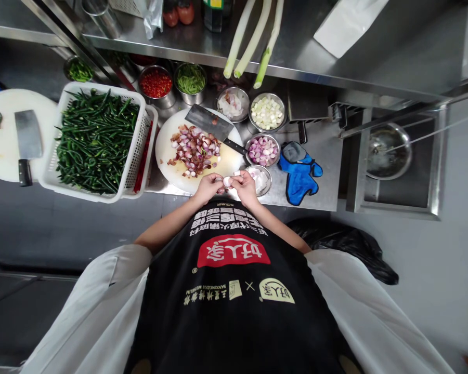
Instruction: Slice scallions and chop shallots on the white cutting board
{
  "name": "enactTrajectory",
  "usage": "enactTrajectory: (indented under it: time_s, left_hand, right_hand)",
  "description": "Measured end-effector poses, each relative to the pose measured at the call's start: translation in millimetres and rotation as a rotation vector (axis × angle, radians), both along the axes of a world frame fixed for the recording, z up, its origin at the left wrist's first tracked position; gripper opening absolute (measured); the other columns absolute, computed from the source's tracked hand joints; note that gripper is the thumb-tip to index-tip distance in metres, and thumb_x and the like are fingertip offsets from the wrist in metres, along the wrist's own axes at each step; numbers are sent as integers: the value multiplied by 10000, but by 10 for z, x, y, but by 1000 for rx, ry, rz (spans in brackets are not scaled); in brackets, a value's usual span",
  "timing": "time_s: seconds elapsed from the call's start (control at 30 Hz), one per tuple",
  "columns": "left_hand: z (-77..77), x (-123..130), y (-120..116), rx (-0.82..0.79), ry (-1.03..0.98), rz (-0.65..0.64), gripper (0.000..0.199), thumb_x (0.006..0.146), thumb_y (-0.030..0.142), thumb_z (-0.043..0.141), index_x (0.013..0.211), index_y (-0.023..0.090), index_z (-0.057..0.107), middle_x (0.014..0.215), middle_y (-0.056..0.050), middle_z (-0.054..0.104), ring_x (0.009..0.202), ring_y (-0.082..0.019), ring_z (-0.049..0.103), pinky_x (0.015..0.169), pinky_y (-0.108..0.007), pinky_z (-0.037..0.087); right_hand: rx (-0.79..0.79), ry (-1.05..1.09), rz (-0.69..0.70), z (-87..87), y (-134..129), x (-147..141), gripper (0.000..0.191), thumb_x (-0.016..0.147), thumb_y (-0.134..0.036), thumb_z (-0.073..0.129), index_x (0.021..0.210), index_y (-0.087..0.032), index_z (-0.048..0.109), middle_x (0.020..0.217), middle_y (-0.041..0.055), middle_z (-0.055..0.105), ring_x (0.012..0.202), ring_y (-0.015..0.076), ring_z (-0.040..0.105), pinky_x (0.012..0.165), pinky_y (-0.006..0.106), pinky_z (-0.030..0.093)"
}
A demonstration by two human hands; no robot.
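Observation:
Just over the near edge of a round white cutting board, my left hand and my right hand meet with fingers closed. Between their fingertips is a pale shallot, gripped from both sides. Reddish-brown skin shows by the left fingers. On the board lies a heap of shallots, many still in brown skin. A cleaver lies across the board's far side. Right of the board stands a metal bowl of peeled shallots. Nearer my right hand, a bowl with whitish pieces is partly covered.
A white basket of green chillies stands left, beside another board with a cleaver. Bowls of red chillies and white cubes sit behind. A blue cloth item lies right. Scallions overhang the shelf.

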State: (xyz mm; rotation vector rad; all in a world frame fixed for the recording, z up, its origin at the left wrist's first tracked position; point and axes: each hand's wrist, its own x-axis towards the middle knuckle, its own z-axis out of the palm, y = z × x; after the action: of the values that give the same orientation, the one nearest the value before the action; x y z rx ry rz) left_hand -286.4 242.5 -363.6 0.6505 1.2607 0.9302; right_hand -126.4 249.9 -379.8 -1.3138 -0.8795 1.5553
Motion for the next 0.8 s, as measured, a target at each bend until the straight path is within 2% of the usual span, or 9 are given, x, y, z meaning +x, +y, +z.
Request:
enactTrajectory:
  time_s: [0.2,0.33,0.47,0.57,0.67,0.8]
  left_hand:
    - [7,-15,17,-79,-83,14,214,642,201,786,756,172,607,583,28,624,495,-88,560,517,-202,440]
    - [-33,1,6,-64,-65,32,245,649,232,798,776,192,592,558,51,591,474,-88,532,521,-209,436]
    - [-94,29,13,-7,103,40,208,691,260,784,761,203,596,559,57,570,493,-114,547,531,-228,440]
    - [-106,28,25,120,228,18,180,712,261,775,746,204,609,714,20,664,584,-123,582,595,-241,469]
    - [-91,7,36,233,369,-36,155,699,209,765,706,206,610,796,0,694,717,-150,612,696,-251,482]
    - [-119,-14,71,239,485,-64,146,672,149,739,684,202,603,718,11,646,684,-146,562,684,-250,428]
  right_hand:
    - [-35,61,49,-21,9,14,612,636,-526,969,1019,-280,560,756,-67,755,610,137,638,639,280,561]
    - [-84,95,60,-62,18,-12,628,625,-542,976,1017,-277,565,792,-48,751,683,156,687,665,292,586]
    - [-30,-61,-20,-106,25,-55,564,649,-526,948,978,-269,569,896,-6,780,755,177,725,677,308,611]
    - [22,-144,-6,-132,35,-59,528,673,-501,926,992,-272,573,898,-4,786,822,197,752,763,338,635]
    - [-22,-138,23,-149,44,-49,566,637,-460,931,1011,-276,548,853,-21,790,772,197,753,756,349,642]
    - [-130,-47,24,-153,28,-53,575,617,-407,912,1020,-281,523,803,-43,788,682,192,744,710,368,660]
